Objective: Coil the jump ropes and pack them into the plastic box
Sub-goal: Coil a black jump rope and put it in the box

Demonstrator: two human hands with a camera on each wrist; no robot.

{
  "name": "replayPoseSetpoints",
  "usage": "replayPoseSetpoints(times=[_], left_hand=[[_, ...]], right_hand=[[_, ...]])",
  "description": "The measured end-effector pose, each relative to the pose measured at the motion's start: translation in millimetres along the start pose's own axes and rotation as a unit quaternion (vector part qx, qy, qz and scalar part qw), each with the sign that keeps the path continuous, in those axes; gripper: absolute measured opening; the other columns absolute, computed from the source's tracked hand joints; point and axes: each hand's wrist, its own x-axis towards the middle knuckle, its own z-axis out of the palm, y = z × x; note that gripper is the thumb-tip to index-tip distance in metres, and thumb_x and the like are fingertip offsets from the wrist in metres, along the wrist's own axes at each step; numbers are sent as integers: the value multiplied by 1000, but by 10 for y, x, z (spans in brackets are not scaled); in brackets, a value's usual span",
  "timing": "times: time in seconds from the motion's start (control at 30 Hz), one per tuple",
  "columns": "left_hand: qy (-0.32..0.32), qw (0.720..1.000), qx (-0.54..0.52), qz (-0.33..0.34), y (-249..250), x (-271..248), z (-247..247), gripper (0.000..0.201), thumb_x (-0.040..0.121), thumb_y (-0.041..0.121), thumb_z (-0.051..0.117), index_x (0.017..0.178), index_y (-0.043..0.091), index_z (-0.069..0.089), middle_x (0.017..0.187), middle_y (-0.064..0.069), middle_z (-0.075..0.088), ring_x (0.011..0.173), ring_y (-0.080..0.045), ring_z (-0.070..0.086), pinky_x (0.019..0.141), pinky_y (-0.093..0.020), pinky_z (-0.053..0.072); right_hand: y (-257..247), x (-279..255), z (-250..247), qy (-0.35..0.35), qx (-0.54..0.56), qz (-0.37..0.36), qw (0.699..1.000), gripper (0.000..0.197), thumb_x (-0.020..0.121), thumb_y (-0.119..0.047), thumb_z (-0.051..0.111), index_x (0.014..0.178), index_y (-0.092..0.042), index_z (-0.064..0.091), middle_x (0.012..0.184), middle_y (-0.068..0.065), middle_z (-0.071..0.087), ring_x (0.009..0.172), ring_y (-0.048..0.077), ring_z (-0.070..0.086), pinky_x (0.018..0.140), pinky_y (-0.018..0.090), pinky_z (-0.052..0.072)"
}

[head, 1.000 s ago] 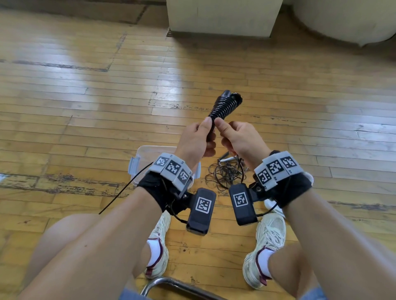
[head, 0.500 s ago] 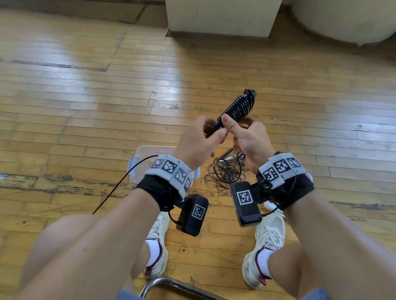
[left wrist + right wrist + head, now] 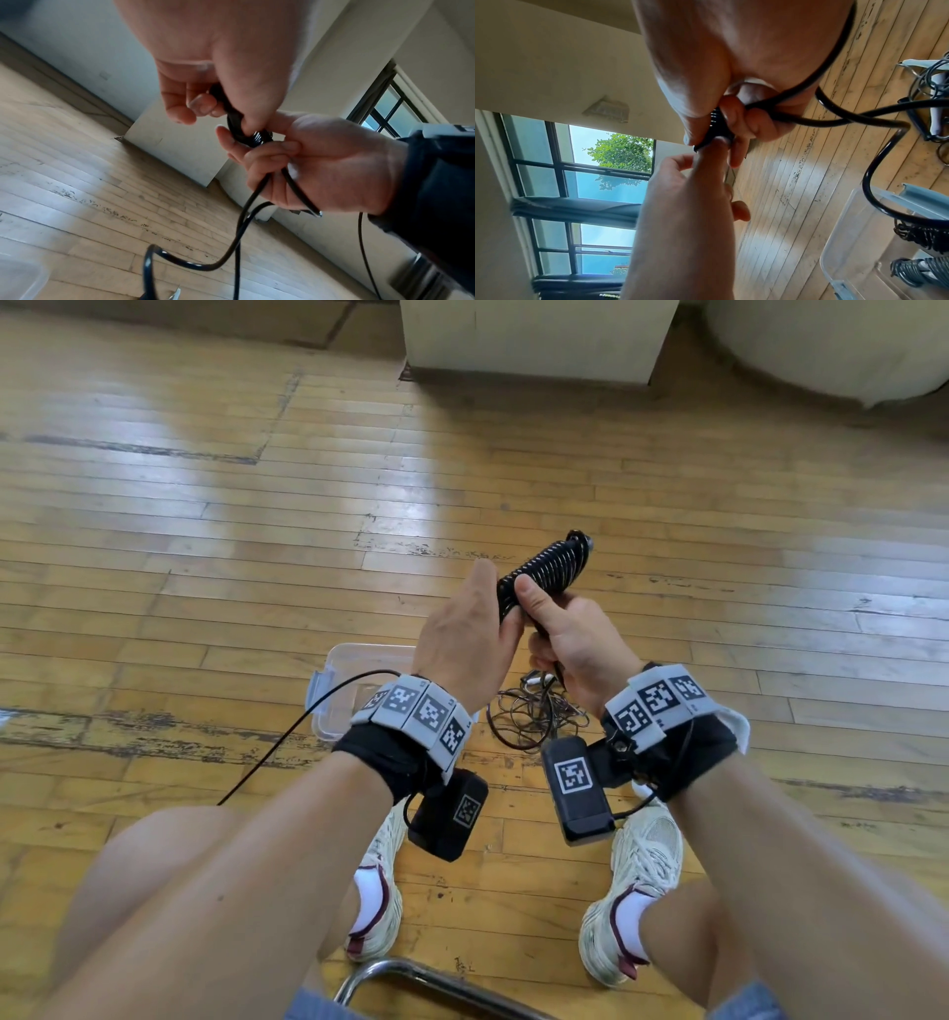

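Observation:
A black jump rope wound into a tight coil [image 3: 552,564] sticks up and to the right between both hands. My left hand [image 3: 480,613] grips the coil's lower end, fingers curled round the rope [image 3: 227,107]. My right hand [image 3: 552,621] grips the same end, thumb pressed on the windings [image 3: 717,123]. A loose length of the rope [image 3: 241,223] hangs from the hands and loops down [image 3: 875,162] towards the clear plastic box [image 3: 354,660]. The box [image 3: 854,233] holds two coiled ropes [image 3: 926,239]. My left wrist hides part of it in the head view.
A tangle of thin ropes with handles [image 3: 534,716] lies on the wooden floor right of the box, just beyond my shoes [image 3: 637,880]. A metal chair frame [image 3: 411,978] is under my legs. A pale cabinet [image 3: 534,336] stands far ahead.
The coil has tipped further to the right and sunk a little. Both hands have slid up onto its lower windings; the right thumb now lies on the coil.

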Motion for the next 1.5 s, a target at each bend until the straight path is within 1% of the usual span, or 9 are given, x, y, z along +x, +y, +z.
replayPoseSetpoints(times=[0.13,0.37,0.63,0.73,0.87,1.07,1.17,1.33,1.5], left_hand=[[3,999,-23,-22,-6,9,-3,22,102,26,52,102,16,31,86,-2,56,73,-25,56,66,-38,47],[-77,997,6,-16,-37,1,-24,33,97,27,60,107,14,31,91,-2,56,75,-25,57,66,-34,46],[-45,997,59,-14,18,-31,76,25,105,35,46,108,10,41,87,-5,58,67,-21,51,59,-29,37],[-59,995,54,-54,35,-23,84,32,106,45,37,100,14,35,82,-2,52,67,-22,50,60,-31,37],[-81,984,-106,-114,-40,6,128,52,102,57,34,98,7,51,80,-8,67,66,-30,65,65,-48,57],[-124,916,-360,-129,68,-42,94,37,107,36,40,91,10,61,77,-10,66,64,-40,62,63,-52,60],[-147,889,-411,-140,98,-53,74,36,108,30,37,97,5,61,85,-13,66,67,-32,61,62,-39,60],[-190,853,-458,-162,141,-101,41,47,109,34,33,106,-3,62,101,-30,67,72,-35,63,70,-44,62],[-215,884,-380,-166,135,-11,-10,54,109,37,30,103,-2,65,95,-20,74,68,-31,65,66,-39,60]], right_hand=[[-54,4,-22,-28,-20,-10,999,28,102,-30,56,101,-3,53,68,-5,58,46,8,35,46,21,34],[8,7,-71,-5,-65,-24,998,26,100,-28,60,94,-4,54,71,4,53,42,6,38,43,21,34],[4,19,-99,32,-87,-41,995,29,97,-30,65,92,-4,54,63,0,54,44,9,43,45,24,37],[3,37,-79,43,-86,-53,994,32,96,-31,67,106,-4,51,74,3,59,49,10,47,52,28,41],[-74,15,-100,33,-100,-85,991,36,95,-27,68,115,-11,44,93,10,63,54,10,51,52,24,45],[-197,-34,-187,-16,-92,-66,993,52,89,-31,74,122,-8,43,82,7,63,54,14,51,57,32,48],[-278,-68,-276,-82,-51,-40,995,63,79,-30,76,127,-7,41,78,8,60,54,16,51,55,34,46],[-304,-95,-327,-73,-64,-28,995,72,76,-30,77,130,-2,39,83,13,63,53,16,52,55,36,44],[-276,-69,-316,-24,-62,-16,998,53,88,-23,75,124,0,44,74,3,65,49,10,51,51,28,47]])
